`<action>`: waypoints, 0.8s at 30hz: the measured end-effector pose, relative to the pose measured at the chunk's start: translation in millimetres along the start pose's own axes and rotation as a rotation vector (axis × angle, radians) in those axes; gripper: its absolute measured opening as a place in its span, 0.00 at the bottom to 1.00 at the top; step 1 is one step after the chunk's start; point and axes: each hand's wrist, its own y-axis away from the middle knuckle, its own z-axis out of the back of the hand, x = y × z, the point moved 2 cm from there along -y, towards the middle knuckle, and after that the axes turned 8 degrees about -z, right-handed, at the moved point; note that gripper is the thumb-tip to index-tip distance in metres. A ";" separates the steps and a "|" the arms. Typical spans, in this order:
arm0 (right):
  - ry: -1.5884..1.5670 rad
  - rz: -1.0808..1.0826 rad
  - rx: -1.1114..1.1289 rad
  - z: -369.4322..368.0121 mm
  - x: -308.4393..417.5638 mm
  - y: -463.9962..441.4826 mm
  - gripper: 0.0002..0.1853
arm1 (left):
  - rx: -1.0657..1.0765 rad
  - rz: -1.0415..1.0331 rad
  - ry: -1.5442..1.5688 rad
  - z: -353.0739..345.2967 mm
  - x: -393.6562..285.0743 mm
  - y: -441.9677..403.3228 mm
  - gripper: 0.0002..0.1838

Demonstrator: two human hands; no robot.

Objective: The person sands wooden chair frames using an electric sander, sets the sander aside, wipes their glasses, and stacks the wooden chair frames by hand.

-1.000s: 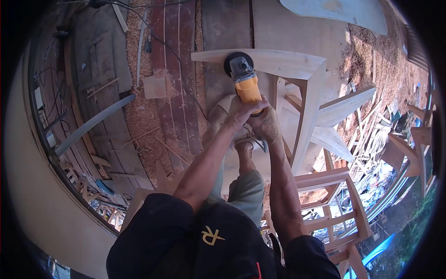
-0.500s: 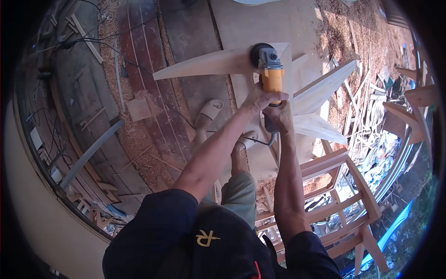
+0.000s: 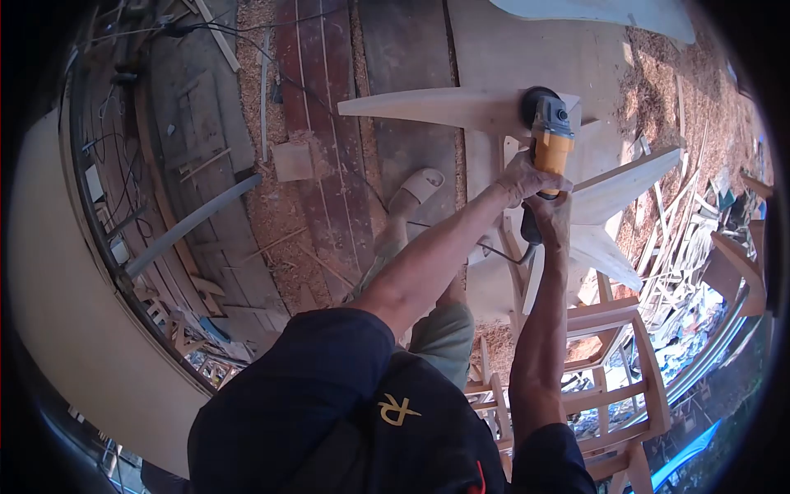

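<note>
Since the frame one second earlier, the grinder has moved along the board toward 3 o'clock, from mid-length to near the wide end. Disc: over the board, at the head of the grinder. Board: narrow tip at 9 o'clock, wide end at 3 o'clock.

Left hand: fingers wrapped around the yellow body, approaching from 8 o'clock. Right hand: grasps the rear of the grinder from 6 o'clock; its fingers are partly hidden, so their exact placement cannot be told. Cord: runs below the hands, toward 7 o'clock.

Pale plank: at the right hand's 2 o'clock. Chair frame: at its 5 o'clock. Sandal: at the left hand's 9 o'clock.
</note>
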 end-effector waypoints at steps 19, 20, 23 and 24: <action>0.182 0.198 0.172 -159.4 50.7 65.0 0.43 | -0.283 0.016 0.069 144.5 -52.1 114.0 0.22; 0.159 0.186 0.156 -140.7 47.7 65.1 0.42 | -0.243 0.062 0.043 133.4 -41.5 105.5 0.22; -0.020 0.176 0.072 -89.2 23.0 56.1 0.38 | -0.069 0.134 -0.081 76.7 -34.9 76.0 0.25; -0.103 0.173 0.036 -75.4 16.4 55.2 0.37 | -0.054 0.122 -0.148 65.8 -20.0 62.3 0.27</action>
